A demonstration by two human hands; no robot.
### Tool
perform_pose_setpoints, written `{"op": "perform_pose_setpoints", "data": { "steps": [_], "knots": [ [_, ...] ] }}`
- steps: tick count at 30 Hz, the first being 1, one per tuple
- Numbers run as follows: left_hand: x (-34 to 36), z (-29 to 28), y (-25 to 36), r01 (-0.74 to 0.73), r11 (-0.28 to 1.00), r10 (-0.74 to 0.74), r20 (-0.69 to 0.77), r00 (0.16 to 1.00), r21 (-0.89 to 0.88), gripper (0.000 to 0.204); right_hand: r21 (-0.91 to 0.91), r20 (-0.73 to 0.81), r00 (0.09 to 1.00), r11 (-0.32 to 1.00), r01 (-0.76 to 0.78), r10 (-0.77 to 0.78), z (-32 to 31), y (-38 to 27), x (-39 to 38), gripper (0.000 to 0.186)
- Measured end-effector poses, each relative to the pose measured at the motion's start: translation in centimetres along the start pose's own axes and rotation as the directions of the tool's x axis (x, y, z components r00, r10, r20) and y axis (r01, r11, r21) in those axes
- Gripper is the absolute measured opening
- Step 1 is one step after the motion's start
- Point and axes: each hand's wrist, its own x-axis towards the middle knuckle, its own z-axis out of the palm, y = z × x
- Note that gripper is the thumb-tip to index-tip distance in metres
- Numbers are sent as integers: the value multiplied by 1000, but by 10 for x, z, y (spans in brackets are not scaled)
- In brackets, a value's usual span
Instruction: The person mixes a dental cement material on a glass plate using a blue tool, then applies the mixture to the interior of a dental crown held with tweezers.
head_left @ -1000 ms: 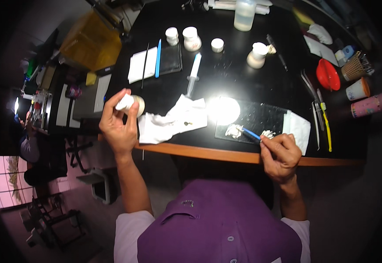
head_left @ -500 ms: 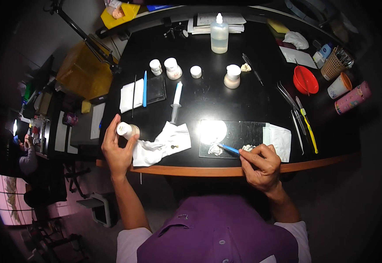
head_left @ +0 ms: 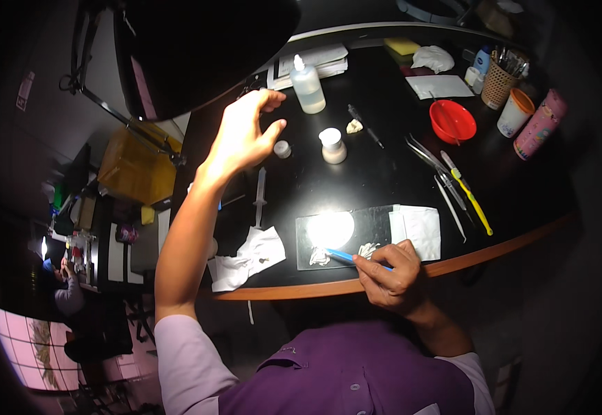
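Observation:
My left hand [head_left: 245, 131] is raised over the far left of the table with thumb and fingers apart, holding nothing. Nearest to it are a clear squeeze bottle [head_left: 308, 90] with a white nozzle and a small white jar [head_left: 283, 149]. A blue-handled mixing spatula [head_left: 341, 256] is pinched in my right hand [head_left: 392, 273]. Its tip rests in a smear of white paste [head_left: 319, 256] on a dark glass slab [head_left: 306, 232]. Another pile of paste [head_left: 368, 250] lies close to my right fingers. A white-capped bottle [head_left: 333, 146] stands beyond the slab.
A black lamp shade [head_left: 197, 48] looms at the upper left. Crumpled tissue [head_left: 252, 259] and a syringe [head_left: 261, 188] lie left of the slab, a folded white pad [head_left: 418, 232] at its right. Tweezers [head_left: 429, 155], a yellow-handled instrument [head_left: 474, 197] and a red bowl [head_left: 452, 122] are rightward.
My left hand has left the white-capped bottle at the near left and moved up and away across the table. The lamp shade has come into view. My right hand keeps the spatula at the paste.

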Motion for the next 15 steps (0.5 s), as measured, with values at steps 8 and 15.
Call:
{"op": "perform_pose_setpoints", "data": {
  "steps": [8,15],
  "knots": [
    [110,94,-67,512,823,-525,12,851,-245,114,-40,-39,999,999,20,-21,1,-4,-8,31],
    [111,103,-73,485,851,-515,-138,846,-203,69,-21,-43,999,1000,2,-3,-1,-6,-5,32]
  ]
}}
